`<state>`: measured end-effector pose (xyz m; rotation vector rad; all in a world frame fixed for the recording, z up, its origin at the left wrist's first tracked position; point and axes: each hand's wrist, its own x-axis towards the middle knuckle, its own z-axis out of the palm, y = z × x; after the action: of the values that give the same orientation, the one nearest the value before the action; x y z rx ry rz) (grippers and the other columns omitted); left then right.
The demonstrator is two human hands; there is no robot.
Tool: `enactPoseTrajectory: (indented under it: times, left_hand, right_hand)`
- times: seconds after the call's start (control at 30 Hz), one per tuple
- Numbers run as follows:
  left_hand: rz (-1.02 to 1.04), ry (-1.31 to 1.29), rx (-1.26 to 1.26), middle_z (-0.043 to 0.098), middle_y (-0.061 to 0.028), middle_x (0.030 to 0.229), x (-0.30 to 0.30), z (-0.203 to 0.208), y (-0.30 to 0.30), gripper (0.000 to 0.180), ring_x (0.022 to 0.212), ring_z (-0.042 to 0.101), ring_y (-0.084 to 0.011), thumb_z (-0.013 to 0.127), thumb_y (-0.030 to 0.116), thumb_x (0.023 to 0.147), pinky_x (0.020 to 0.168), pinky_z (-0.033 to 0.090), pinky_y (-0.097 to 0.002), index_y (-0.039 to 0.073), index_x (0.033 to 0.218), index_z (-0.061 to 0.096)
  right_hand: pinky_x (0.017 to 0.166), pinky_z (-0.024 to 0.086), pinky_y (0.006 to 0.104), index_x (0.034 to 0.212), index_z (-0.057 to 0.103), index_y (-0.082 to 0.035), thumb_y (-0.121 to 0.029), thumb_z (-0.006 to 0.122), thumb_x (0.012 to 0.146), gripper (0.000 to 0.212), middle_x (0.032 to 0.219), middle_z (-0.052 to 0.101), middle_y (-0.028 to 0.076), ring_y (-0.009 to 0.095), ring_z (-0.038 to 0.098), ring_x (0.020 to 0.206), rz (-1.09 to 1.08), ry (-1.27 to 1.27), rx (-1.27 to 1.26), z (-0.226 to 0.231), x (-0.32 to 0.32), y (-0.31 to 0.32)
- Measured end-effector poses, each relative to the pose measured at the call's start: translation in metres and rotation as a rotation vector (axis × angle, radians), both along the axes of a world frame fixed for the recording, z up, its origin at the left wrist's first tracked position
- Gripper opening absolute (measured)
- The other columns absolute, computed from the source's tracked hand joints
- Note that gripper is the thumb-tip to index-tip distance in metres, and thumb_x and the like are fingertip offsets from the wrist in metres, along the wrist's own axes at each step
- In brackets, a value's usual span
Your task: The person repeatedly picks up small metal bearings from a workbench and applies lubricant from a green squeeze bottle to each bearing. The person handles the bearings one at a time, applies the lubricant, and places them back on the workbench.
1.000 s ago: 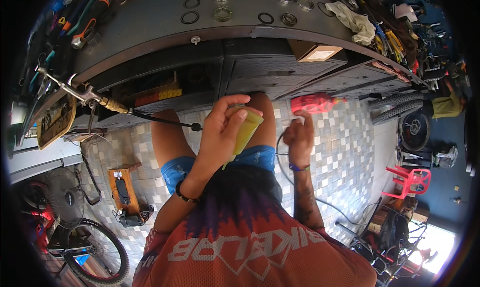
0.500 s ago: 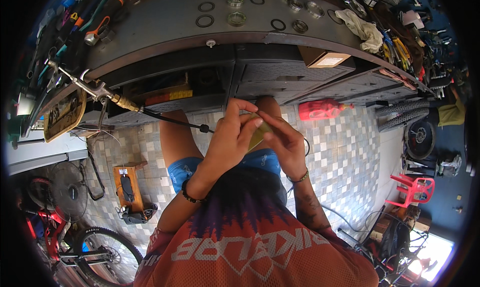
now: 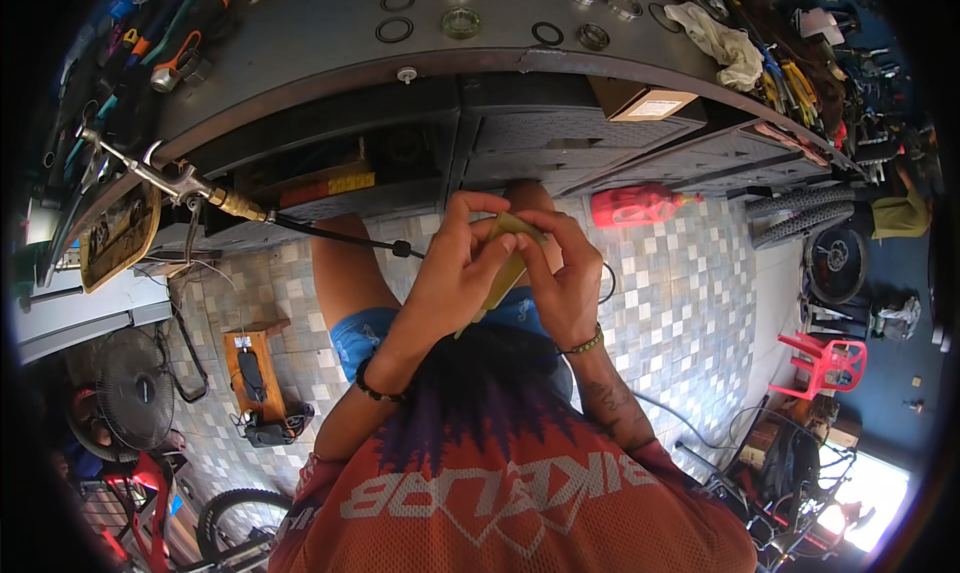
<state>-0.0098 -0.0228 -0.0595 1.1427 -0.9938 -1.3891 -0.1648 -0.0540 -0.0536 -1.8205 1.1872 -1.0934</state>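
Observation:
Above my lap, my left hand (image 3: 452, 273) and my right hand (image 3: 566, 281) are close together, both pinching a flat yellow-green piece (image 3: 507, 276) between thumbs and fingertips. It looks like a folded cloth or thin sheet, though its exact kind is unclear. Its top lies between the two thumbs, and its lower end hangs down beside my left wrist. Beyond my hands, the workbench (image 3: 300, 53) carries metal bearings (image 3: 461, 23) and thin dark rings (image 3: 394, 30) laid out in rows.
An air blow gun (image 3: 185, 185) with a black hose hangs at the bench's left edge. Drawers (image 3: 540, 133) and a cardboard box (image 3: 640, 101) lie under the bench top. A red bottle (image 3: 640, 206) stands on the tiled floor. Tools and a white rag (image 3: 715, 43) crowd the bench ends.
My right hand has rotated and its fingers have shifted along the yellow-green piece, which now shows more between my hands. The view has moved slightly, so the bench sits higher.

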Motion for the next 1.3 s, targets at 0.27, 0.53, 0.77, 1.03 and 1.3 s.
enactPoseTrajectory:
  times: [0.27, 0.53, 0.77, 1.03, 1.3]
  left_hand:
    - [-0.052, -0.335, 0.033, 0.072, -0.0116, 0.082, 0.011, -0.013, -0.003, 0.029, 0.072, 0.068, -0.0152, 0.051, 0.027, 0.109, 0.066, 0.052, -0.0294, -0.001, 0.112, 0.058]
    - [-0.021, -0.170, 0.170, 0.060, -0.0093, 0.067, -0.001, -0.013, -0.004, 0.047, 0.063, 0.062, -0.0217, 0.046, 0.043, 0.109, 0.061, 0.048, -0.0365, 0.000, 0.098, 0.062]
    - [0.077, -0.297, 0.138, 0.062, -0.0165, 0.071, -0.008, -0.020, -0.003, 0.047, 0.069, 0.066, -0.0326, 0.046, 0.043, 0.109, 0.065, 0.049, -0.0431, 0.000, 0.098, 0.061]
    - [0.125, -0.640, -0.205, 0.068, -0.0204, 0.082, -0.030, -0.002, -0.002, 0.029, 0.079, 0.069, -0.0407, 0.052, 0.031, 0.104, 0.067, 0.053, -0.0502, 0.004, 0.105, 0.059]
    - [0.106, -1.003, -0.624, 0.062, -0.0113, 0.107, -0.055, 0.023, -0.012, 0.026, 0.093, 0.064, -0.0306, 0.065, 0.026, 0.090, 0.071, 0.056, -0.0431, 0.006, 0.106, 0.061]
  right_hand:
    - [0.081, 0.056, 0.0403, 0.106, 0.068, 0.001, 0.001, 0.069, 0.088, 0.019, 0.099, 0.072, 0.016, 0.035, 0.071, 0.092, -0.029, 0.088, -0.082, -0.015, 0.003, -0.002]
    - [0.080, 0.055, 0.0382, 0.098, 0.070, 0.000, 0.005, 0.070, 0.084, 0.016, 0.098, 0.073, 0.014, 0.031, 0.071, 0.090, -0.071, 0.025, -0.223, -0.024, 0.013, -0.004]
    - [0.087, 0.055, 0.0344, 0.099, 0.072, 0.002, 0.009, 0.070, 0.084, 0.017, 0.104, 0.075, 0.013, 0.025, 0.070, 0.099, -0.054, -0.162, -0.014, -0.026, 0.014, 0.001]
    - [0.107, 0.047, 0.0389, 0.142, 0.049, -0.002, -0.042, 0.046, 0.110, 0.052, 0.145, 0.055, 0.023, 0.031, 0.059, 0.125, 0.045, -1.125, 0.671, -0.056, 0.009, 0.004]
    - [0.120, 0.032, 0.0463, 0.158, 0.026, 0.002, -0.073, 0.019, 0.103, 0.093, 0.156, 0.039, 0.029, 0.039, 0.039, 0.146, 0.254, -1.266, 0.858, 0.007, 0.009, -0.004]
